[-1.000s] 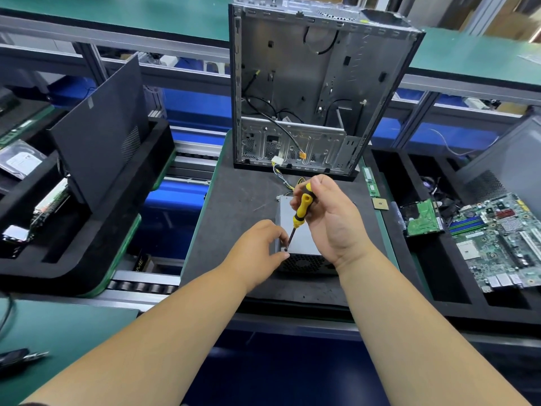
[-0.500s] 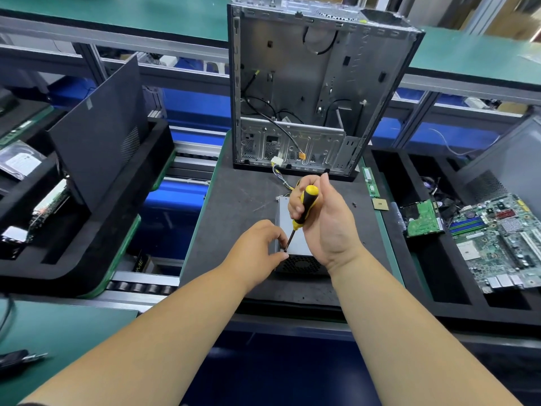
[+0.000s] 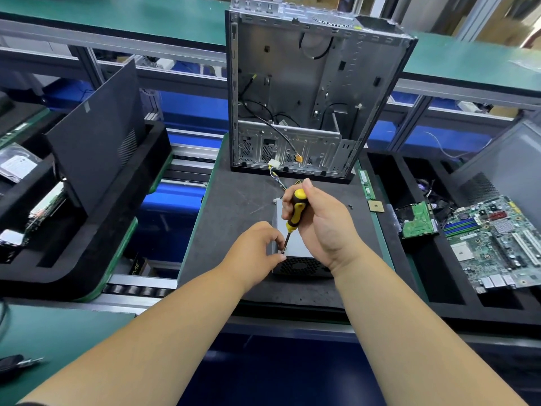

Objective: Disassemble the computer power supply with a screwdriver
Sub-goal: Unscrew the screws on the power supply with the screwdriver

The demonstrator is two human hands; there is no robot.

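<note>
Yellow-black screwdriver (image 3: 295,213) on boxy metal supply (image 3: 295,244)

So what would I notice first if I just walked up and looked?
Probably the yellow-and-black screwdriver in the right hand, its tip down at the near left corner of the grey power supply, where the left hand pinches. Behind stands a big, open, nearly empty computer case.

Electronics disassembly line, factory floor: roller conveyor (image 3: 140,288), green workbenches (image 3: 468,65), black foam trays (image 3: 439,288), stripped computer case (image 3: 307,92) far centre, motherboard (image 3: 497,241) right
</note>
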